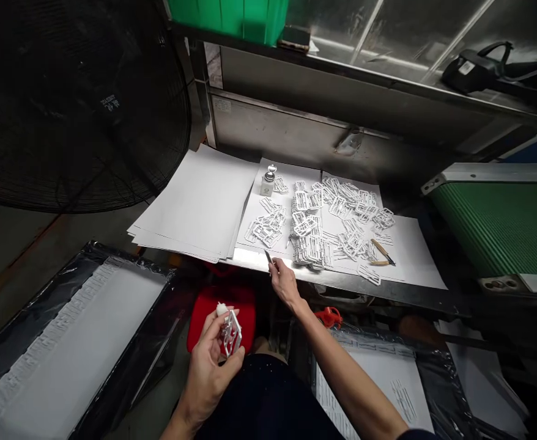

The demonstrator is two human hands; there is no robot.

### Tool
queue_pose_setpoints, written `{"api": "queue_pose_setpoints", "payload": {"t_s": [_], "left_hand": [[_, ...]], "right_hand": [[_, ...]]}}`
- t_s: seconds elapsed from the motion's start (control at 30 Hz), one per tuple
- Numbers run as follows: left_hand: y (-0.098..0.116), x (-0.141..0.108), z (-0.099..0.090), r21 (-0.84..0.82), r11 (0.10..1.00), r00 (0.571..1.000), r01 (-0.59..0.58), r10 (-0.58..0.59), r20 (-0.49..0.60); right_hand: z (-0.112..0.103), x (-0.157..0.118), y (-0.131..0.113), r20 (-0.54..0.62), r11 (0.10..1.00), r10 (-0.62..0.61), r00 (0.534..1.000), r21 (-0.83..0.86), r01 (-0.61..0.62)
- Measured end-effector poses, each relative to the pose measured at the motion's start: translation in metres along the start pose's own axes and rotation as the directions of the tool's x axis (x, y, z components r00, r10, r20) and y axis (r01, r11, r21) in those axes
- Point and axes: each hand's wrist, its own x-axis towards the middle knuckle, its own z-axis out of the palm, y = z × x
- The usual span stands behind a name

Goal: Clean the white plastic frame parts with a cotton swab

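Observation:
Held up near my body, my left hand (213, 360) grips a small white plastic frame (232, 333), with a white tip showing above the fingers. My right hand (284, 282) is at the table's front edge, its fingers closed on a thin dark-tipped tool (268, 258) that points up and left. Beyond it, many white plastic frames lie in a stack (311, 247) and in loose piles (267, 226) on white sheets. A small bottle with a metal lid (267, 182) stands behind the left pile. Yellow-handled pliers (381, 253) rest at the right.
A large black fan (80, 104) stands at the left. Boxes lined with black plastic flank me, the left one (85, 348) holding rows of white parts. A red stool (245, 305) is below, red-handled scissors (328, 316) lie near my right forearm, and a green conveyor (502, 226) is at right.

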Motion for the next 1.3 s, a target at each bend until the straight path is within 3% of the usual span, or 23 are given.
{"api": "queue_pose_setpoints", "payload": {"t_s": [0.13,0.27,0.43,0.6,0.8,1.3], "left_hand": [[0.003,0.004,0.002,0.073,0.997,0.999,-0.027,0.023,0.048],[0.002,0.002,0.0,0.205,0.978,0.991,-0.037,0.009,0.136],[0.0,-0.013,-0.009,0.332,0.941,0.963,-0.067,-0.026,0.269],[0.003,-0.028,-0.02,0.339,0.94,0.923,-0.031,-0.103,0.371],[0.002,-0.033,-0.025,0.35,0.936,0.89,-0.035,-0.13,0.437],[0.0,-0.036,-0.025,0.298,0.954,0.877,0.02,-0.16,0.453]], "right_hand": [[-0.04,-0.061,-0.04,0.136,0.984,-0.108,0.985,0.155,0.086],[-0.075,-0.113,-0.076,0.243,0.978,-0.169,0.955,0.165,0.131],[-0.077,-0.146,-0.094,0.383,0.985,-0.173,0.907,0.08,0.154],[-0.063,-0.162,-0.089,0.385,0.998,-0.067,0.921,0.032,0.059],[-0.056,-0.169,-0.084,0.391,0.997,-0.066,0.918,-0.006,0.074],[-0.052,-0.174,-0.083,0.363,0.991,-0.099,0.927,-0.045,0.124]]}}
